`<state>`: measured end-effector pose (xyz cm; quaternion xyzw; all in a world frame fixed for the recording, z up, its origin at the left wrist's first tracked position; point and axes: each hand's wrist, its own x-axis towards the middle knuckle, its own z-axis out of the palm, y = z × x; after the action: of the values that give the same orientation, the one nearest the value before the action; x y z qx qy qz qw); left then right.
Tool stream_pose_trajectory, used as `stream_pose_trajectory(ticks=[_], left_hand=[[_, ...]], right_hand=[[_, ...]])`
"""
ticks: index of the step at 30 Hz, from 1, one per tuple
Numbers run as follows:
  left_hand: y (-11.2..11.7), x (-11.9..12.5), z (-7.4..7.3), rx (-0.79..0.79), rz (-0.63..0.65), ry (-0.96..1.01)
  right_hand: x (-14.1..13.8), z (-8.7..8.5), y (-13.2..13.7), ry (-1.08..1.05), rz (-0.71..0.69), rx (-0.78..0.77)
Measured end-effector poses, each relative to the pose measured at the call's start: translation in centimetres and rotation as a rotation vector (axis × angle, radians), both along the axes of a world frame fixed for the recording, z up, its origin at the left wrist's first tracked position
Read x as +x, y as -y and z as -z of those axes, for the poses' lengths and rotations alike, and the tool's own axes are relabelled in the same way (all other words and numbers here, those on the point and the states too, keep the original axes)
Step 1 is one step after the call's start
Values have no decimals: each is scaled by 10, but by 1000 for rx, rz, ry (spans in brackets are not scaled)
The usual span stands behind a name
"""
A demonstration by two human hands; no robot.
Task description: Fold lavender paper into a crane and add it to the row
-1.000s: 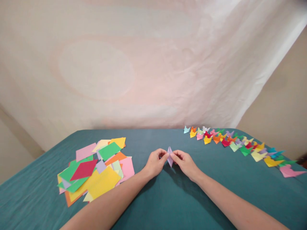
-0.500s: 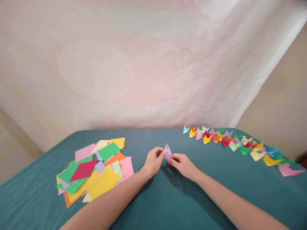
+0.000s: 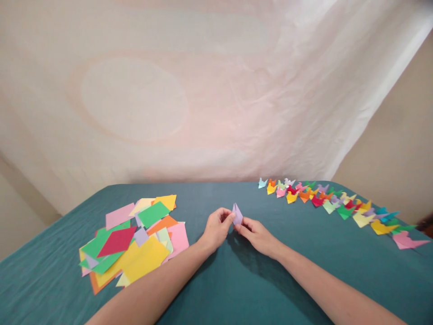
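Observation:
A small lilac folded paper piece (image 3: 237, 212) is held upright just above the teal tablecloth (image 3: 237, 280), near the middle of the table. My left hand (image 3: 216, 228) pinches its left side with thumb and fingers. On the other side my right hand (image 3: 255, 232) pinches its lower right edge. Both hands are closed on the paper, and their fingertips nearly meet.
A loose heap of coloured paper squares (image 3: 131, 243) lies at the left. A curved row of several folded paper birds (image 3: 334, 203) runs along the back right edge. A pale cloth backdrop (image 3: 189, 90) hangs behind the table.
The lilac piece has moved slightly left and tilted, and its lower point is now tucked between my fingers. My hands have drawn a little closer together.

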<state>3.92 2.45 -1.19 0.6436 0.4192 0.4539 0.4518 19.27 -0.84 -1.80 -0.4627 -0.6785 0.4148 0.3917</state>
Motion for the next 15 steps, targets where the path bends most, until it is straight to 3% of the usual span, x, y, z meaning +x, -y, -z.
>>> stream_pose_trajectory(ticks=[8,15], left_hand=[[0,1,3,45,-20,-62],[-2,1,-3,45,-91,-6]], right_hand=[[-2,3,-2,-106,39,-40],[-2,2,-3,-25,42,-25]])
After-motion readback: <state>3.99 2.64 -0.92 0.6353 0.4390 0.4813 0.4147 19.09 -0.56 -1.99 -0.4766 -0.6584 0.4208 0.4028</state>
